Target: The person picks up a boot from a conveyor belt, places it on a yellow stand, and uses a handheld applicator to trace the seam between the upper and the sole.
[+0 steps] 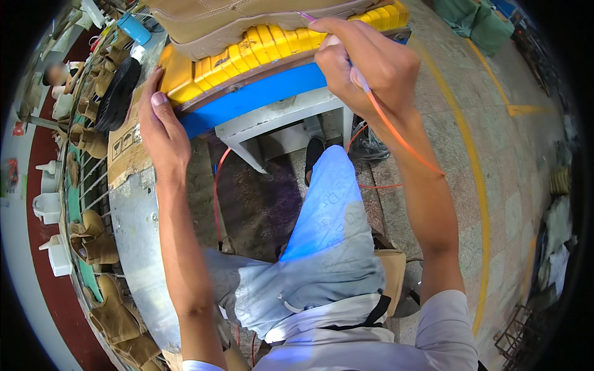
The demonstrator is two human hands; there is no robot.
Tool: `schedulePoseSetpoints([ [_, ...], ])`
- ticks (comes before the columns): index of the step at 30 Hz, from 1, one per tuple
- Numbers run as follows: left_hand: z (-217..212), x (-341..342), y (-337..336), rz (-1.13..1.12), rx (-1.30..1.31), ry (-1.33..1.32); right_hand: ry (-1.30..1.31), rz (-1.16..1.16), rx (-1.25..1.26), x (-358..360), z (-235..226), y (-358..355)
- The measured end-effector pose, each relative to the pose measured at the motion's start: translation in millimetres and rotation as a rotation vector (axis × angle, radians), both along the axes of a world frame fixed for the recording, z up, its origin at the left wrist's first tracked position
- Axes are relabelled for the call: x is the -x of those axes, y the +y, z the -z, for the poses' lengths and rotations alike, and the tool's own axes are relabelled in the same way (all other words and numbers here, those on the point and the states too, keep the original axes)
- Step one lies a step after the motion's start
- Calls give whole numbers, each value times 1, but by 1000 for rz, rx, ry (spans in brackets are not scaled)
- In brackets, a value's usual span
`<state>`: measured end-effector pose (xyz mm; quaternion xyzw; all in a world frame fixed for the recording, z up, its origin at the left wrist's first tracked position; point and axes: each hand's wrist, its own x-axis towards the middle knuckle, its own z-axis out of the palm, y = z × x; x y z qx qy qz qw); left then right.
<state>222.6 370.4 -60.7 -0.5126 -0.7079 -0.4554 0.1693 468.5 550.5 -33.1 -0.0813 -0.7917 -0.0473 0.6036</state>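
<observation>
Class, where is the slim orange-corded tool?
The tool is near the head view's top, right of centre, in the right hand, tip beside the tan shoe.

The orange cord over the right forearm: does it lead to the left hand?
No, the orange cord leads into the right hand.

Glossy, ridged and plastic-looking, the yellow block [240, 57] gleams! On it, matt, leather-like tan on the shoe [223, 20]; under it, a smooth blue panel [260, 97]; left of it, rough-edged cardboard [124, 162]; lower left, scuffed metal sheet [134, 226]; below it, creased cloth trousers [328, 213].
</observation>
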Motion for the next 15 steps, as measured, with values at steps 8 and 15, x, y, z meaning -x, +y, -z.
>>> schedulePoseSetpoints([
  [8, -4, 40, 21, 172, 23, -184, -100, 84, -40, -53, -13, 3],
  [15, -5, 56, 28, 194, 20, -291, 11, 15, 164, -105, -42, -6],
])
